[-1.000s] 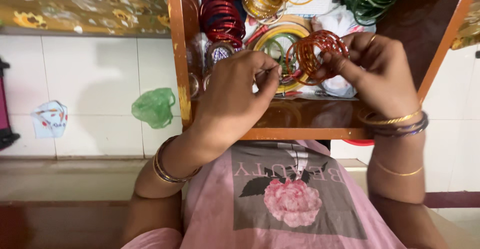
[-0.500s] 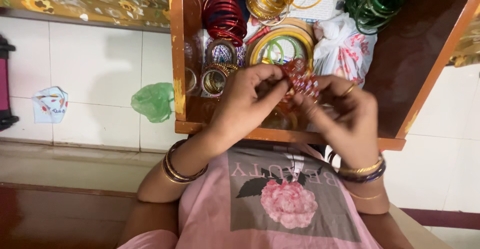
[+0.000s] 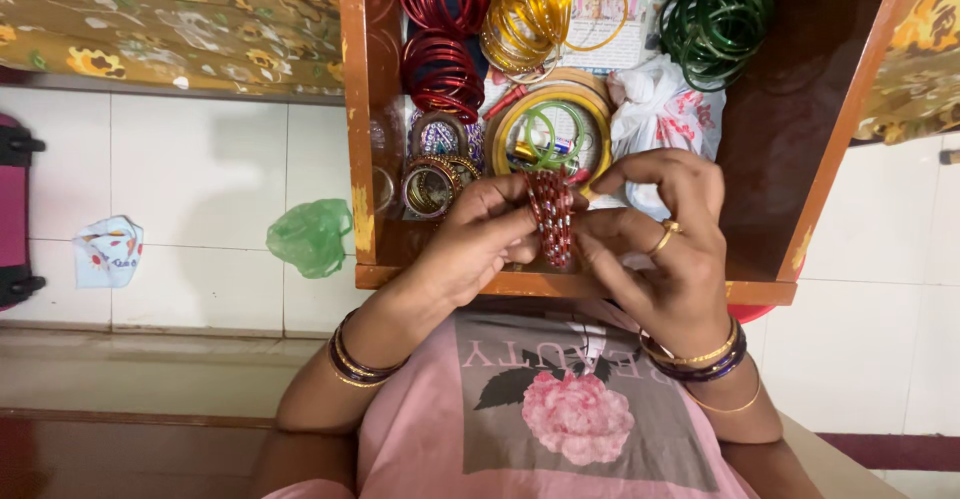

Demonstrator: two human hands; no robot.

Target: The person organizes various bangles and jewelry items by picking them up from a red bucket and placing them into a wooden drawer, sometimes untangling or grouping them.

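Pink tee w/ rose print [image 3: 577, 416], gold & purple wrist bangles [image 3: 700, 359], gold ring [image 3: 668, 227]

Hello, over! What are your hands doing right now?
Left hand and right hand both pinching red bangle stack, held on edge over wooden drawer. Green bangles, yellow bangles behind. Nothing blocking.

Both forearms are raised from the lower frame toward its centre, bent at the elbows. The left hand [image 3: 470, 244] is curled, its fingertips pinched together at centre frame. The right hand [image 3: 665, 249] is held opposite, thumb and fingers pressed inward, facing the left. The wrists are kept level and near.
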